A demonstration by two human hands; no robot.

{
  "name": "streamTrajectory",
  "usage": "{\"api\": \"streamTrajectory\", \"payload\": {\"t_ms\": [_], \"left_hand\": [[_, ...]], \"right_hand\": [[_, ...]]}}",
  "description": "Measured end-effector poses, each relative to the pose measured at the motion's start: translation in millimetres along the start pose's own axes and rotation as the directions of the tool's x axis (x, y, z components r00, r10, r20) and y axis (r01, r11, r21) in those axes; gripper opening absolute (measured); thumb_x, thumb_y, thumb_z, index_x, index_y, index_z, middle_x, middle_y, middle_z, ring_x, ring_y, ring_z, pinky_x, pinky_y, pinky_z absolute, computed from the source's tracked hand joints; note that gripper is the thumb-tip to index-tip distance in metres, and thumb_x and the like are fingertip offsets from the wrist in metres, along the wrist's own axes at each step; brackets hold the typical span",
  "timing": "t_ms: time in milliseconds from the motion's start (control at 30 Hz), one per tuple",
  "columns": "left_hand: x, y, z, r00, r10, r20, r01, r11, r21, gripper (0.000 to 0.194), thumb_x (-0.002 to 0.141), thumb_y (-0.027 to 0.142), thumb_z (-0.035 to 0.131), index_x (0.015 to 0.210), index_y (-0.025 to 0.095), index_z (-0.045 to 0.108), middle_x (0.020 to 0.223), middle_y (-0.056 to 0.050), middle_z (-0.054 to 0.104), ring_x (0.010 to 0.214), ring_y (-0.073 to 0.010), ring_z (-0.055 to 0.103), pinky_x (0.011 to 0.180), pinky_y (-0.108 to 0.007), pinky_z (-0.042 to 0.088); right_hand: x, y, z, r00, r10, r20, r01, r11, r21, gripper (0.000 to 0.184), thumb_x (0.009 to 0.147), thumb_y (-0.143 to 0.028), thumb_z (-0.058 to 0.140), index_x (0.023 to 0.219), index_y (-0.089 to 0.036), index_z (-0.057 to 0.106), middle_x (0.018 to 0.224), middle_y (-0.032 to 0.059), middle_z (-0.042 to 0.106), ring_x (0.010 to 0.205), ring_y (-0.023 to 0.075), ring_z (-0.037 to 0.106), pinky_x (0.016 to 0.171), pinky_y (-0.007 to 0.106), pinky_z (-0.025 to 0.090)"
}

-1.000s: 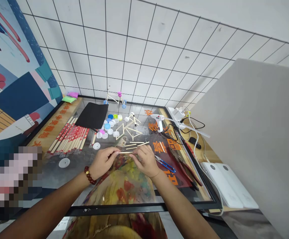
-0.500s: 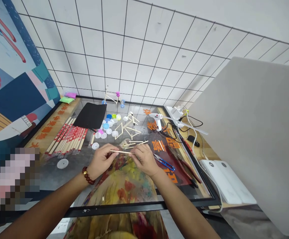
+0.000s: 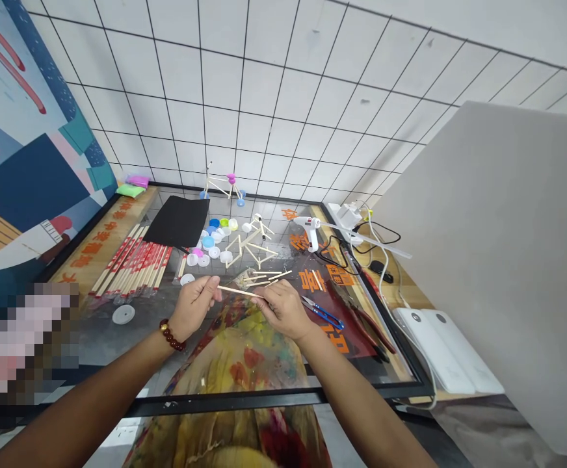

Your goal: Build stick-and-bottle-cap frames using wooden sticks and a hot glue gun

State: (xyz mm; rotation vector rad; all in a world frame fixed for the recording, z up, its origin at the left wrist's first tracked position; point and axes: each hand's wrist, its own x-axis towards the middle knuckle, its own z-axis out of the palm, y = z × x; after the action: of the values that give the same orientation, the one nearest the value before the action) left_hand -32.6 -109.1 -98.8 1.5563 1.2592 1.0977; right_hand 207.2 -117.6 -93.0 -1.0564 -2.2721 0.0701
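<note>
A thin pale wooden stick (image 3: 238,291) spans the gap between my hands, above the glass tabletop. My right hand (image 3: 283,307) pinches its right end between thumb and fingers. At the other end, the curled fingers of my left hand (image 3: 196,307) close on the tip; the exact contact is partly hidden. Just beyond my hands lie several short cut sticks (image 3: 264,277) beside a small clear bag. Farther back, a frame of joined sticks (image 3: 250,250) stands among plastic bottle caps (image 3: 208,242). Blue-handled scissors (image 3: 323,313) rest right of my right hand.
Red-wrapped chopsticks (image 3: 132,266) and a black sheet (image 3: 179,221) lie at left. A white glue gun (image 3: 309,233) with its cord stands at right, near red-handled pliers (image 3: 369,328). Another stick model (image 3: 221,187) stands by the tiled wall. A white box (image 3: 452,351) sits at right.
The stick has tilted, its left end now higher. My left hand has shifted slightly left and curled, moving from beneath the stick to its tip. My right hand keeps its pinch.
</note>
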Motion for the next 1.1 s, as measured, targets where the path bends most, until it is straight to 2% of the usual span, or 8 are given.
{"api": "streamTrajectory", "payload": {"t_ms": [267,433,567,767,900,1000,1100], "left_hand": [[0.3,11.4,0.0,0.999,0.033,-0.028,-0.032,0.998,0.056,0.04,0.095,0.05,0.046,0.078,0.018,0.064,0.053,0.003,0.05,0.049,-0.0109,0.048,0.051,-0.023,0.039],[0.2,8.7,-0.1,1.0,0.001,0.015,-0.002,0.999,0.047,0.044,0.095,0.051,0.046,0.072,0.018,0.062,0.058,0.001,0.057,0.051,-0.0103,0.049,0.05,-0.022,0.039],[0.6,7.9,0.6,0.999,0.021,0.03,-0.021,1.0,0.012,0.036,0.094,0.05,0.051,0.083,0.018,0.063,0.067,0.0,0.063,0.052,-0.0098,0.049,0.05,-0.022,0.039],[0.0,12.4,0.0,1.0,0.007,0.013,-0.008,0.997,0.081,0.046,0.093,0.053,0.05,0.066,0.018,0.06,0.053,0.001,0.053,0.049,-0.0102,0.048,0.049,-0.022,0.038],[-0.3,9.4,-0.1,1.0,0.008,-0.001,-0.008,0.997,0.074,0.05,0.093,0.055,0.047,0.061,0.018,0.059,0.051,0.001,0.053,0.049,-0.0106,0.048,0.049,-0.022,0.038],[-0.1,6.5,0.1,1.0,0.013,-0.015,-0.013,0.999,0.029,0.051,0.095,0.055,0.043,0.064,0.018,0.059,0.055,0.0,0.055,0.05,-0.0109,0.049,0.05,-0.023,0.039],[0.2,8.3,0.3,1.0,0.02,-0.018,-0.019,0.999,0.031,0.045,0.096,0.052,0.043,0.074,0.018,0.062,0.054,0.001,0.053,0.049,-0.0111,0.049,0.05,-0.023,0.039]], "right_hand": [[-0.8,2.3,1.0,0.999,-0.014,0.032,0.014,1.0,-0.009,0.019,0.1,-0.031,0.05,0.094,-0.021,0.065,0.077,0.0039,0.071,0.071,0.0176,0.062,0.071,0.033,0.035],[-2.8,4.8,3.2,0.999,-0.022,0.036,0.023,0.999,-0.035,0.022,0.101,-0.027,0.044,0.094,-0.02,0.064,0.074,0.0038,0.069,0.069,0.0173,0.059,0.069,0.033,0.034],[-3.4,5.4,3.2,1.0,-0.024,0.014,0.024,0.999,-0.036,0.024,0.101,-0.023,0.04,0.093,-0.02,0.063,0.073,0.0033,0.068,0.065,0.0164,0.058,0.068,0.032,0.033],[-1.7,3.4,1.5,0.998,-0.038,0.042,0.039,0.999,-0.023,0.024,0.103,-0.027,0.041,0.097,-0.02,0.064,0.076,0.0031,0.07,0.068,0.0168,0.059,0.069,0.032,0.036],[-1.2,2.3,1.5,0.997,-0.061,0.036,0.062,0.998,-0.024,0.026,0.103,-0.029,0.042,0.097,-0.019,0.065,0.074,0.0032,0.07,0.066,0.0165,0.059,0.069,0.032,0.037],[-1.4,2.2,2.5,0.997,-0.068,0.025,0.069,0.997,-0.027,0.024,0.102,-0.029,0.045,0.097,-0.018,0.066,0.074,0.0032,0.07,0.066,0.0163,0.059,0.069,0.032,0.036],[-1.7,2.5,3.5,0.998,-0.065,0.012,0.065,0.997,-0.032,0.021,0.101,-0.029,0.048,0.096,-0.018,0.065,0.076,0.0034,0.072,0.068,0.0164,0.06,0.069,0.032,0.035]]}}
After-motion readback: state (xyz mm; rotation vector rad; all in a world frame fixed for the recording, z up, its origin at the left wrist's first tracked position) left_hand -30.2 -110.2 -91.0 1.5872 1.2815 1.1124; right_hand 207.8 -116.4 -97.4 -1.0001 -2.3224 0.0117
